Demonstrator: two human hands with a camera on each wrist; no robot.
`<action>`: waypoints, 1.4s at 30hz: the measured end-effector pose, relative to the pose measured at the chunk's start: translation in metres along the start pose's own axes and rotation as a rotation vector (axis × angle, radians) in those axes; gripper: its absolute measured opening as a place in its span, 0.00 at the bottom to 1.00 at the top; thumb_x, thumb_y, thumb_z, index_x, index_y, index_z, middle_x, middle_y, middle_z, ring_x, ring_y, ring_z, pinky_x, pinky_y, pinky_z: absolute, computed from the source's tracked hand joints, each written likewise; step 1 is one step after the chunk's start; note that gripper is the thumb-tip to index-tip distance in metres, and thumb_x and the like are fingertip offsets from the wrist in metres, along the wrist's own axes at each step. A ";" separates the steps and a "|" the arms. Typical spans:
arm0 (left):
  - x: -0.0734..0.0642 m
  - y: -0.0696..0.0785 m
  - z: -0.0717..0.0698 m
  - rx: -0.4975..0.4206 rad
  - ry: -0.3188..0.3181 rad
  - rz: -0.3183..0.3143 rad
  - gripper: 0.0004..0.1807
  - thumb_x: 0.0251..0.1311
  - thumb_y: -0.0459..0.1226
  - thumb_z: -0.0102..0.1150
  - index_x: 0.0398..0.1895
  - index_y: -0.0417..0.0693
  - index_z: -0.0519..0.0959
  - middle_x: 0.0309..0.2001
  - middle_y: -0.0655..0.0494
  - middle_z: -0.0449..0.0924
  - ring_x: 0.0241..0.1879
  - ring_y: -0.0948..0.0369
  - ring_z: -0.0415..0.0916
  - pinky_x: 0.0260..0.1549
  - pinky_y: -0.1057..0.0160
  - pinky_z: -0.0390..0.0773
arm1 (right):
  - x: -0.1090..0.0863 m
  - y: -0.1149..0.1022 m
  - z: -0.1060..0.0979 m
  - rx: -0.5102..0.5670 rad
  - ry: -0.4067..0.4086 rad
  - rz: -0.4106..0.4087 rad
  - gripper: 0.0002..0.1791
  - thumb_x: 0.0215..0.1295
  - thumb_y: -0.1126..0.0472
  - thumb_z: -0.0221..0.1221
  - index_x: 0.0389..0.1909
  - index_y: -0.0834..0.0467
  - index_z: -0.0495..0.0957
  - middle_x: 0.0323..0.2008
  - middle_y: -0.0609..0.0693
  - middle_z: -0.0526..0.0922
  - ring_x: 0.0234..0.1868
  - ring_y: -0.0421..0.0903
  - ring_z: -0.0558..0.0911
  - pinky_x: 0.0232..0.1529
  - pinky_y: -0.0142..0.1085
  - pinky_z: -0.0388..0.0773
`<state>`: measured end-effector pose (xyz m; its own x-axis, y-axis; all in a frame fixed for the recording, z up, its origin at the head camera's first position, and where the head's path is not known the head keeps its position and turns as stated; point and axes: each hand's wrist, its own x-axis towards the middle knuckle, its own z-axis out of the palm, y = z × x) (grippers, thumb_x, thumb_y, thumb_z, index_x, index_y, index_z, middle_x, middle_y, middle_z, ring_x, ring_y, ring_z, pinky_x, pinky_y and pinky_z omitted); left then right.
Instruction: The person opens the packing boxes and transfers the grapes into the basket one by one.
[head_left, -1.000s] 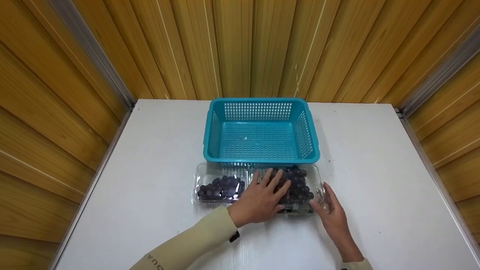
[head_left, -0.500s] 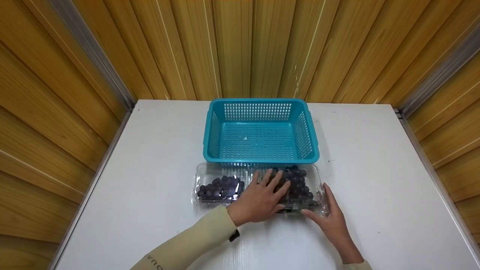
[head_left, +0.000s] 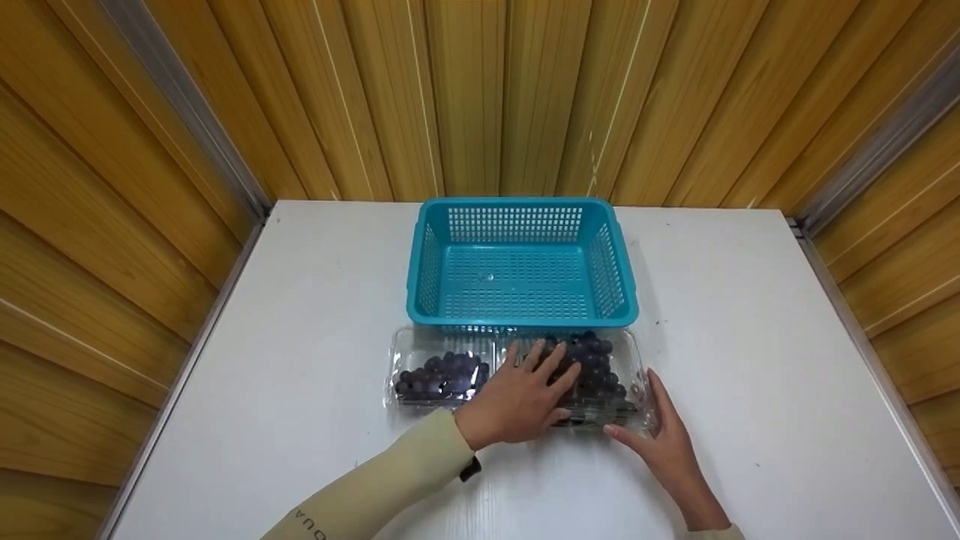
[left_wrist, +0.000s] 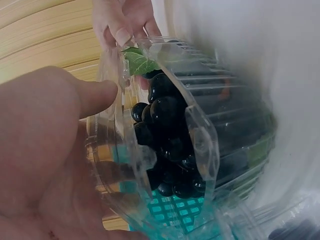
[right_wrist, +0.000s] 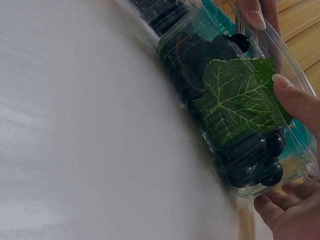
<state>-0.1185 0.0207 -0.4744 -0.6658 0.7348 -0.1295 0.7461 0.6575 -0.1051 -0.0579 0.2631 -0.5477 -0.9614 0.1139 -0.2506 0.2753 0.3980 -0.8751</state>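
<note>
A clear plastic clamshell box (head_left: 592, 414) of dark grapes (head_left: 598, 367) lies in front of the basket. My left hand (head_left: 514, 401) rests spread on its lid, hiding part of the fruit. In the left wrist view a gap shows between the lid's rim and the base, with grapes (left_wrist: 167, 112) behind it. My right hand (head_left: 671, 442) holds the box's right front corner, thumb at the front and fingers along the end. The right wrist view shows a green leaf (right_wrist: 237, 97) among the grapes behind the clear front wall.
A second clear clamshell box (head_left: 401, 341) with a bunch of grapes (head_left: 442, 375) sits against the first on the left. Directly behind both stands a turquoise perforated basket (head_left: 523, 320). The white table (head_left: 300, 322) is bounded by wood-patterned panels (head_left: 525, 97).
My right thumb has slid from the box's right corner down to its front edge, and the right hand has shifted slightly. The left hand stays on the lid.
</note>
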 end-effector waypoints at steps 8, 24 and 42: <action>0.000 -0.001 -0.002 -0.033 -0.004 0.010 0.34 0.71 0.60 0.32 0.77 0.62 0.49 0.78 0.53 0.46 0.75 0.48 0.50 0.69 0.43 0.58 | -0.001 0.001 0.000 -0.015 0.000 0.033 0.60 0.55 0.45 0.68 0.78 0.46 0.36 0.78 0.51 0.38 0.78 0.58 0.40 0.74 0.59 0.41; 0.001 -0.004 -0.004 -0.084 -0.014 0.010 0.34 0.72 0.60 0.30 0.77 0.62 0.47 0.78 0.53 0.46 0.75 0.48 0.50 0.70 0.43 0.57 | -0.003 0.009 -0.002 0.088 -0.003 0.006 0.45 0.67 0.45 0.57 0.77 0.46 0.42 0.76 0.51 0.54 0.76 0.52 0.56 0.71 0.42 0.57; 0.001 -0.006 -0.007 -0.085 0.001 0.025 0.33 0.73 0.58 0.30 0.77 0.61 0.49 0.77 0.54 0.48 0.74 0.48 0.52 0.69 0.41 0.58 | -0.005 0.006 -0.003 0.122 -0.004 0.039 0.41 0.71 0.45 0.51 0.77 0.46 0.42 0.76 0.49 0.53 0.77 0.50 0.52 0.59 0.17 0.61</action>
<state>-0.1235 0.0188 -0.4670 -0.6473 0.7511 -0.1298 0.7589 0.6510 -0.0174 -0.0516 0.2674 -0.5507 -0.9500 0.1236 -0.2867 0.3105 0.2792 -0.9086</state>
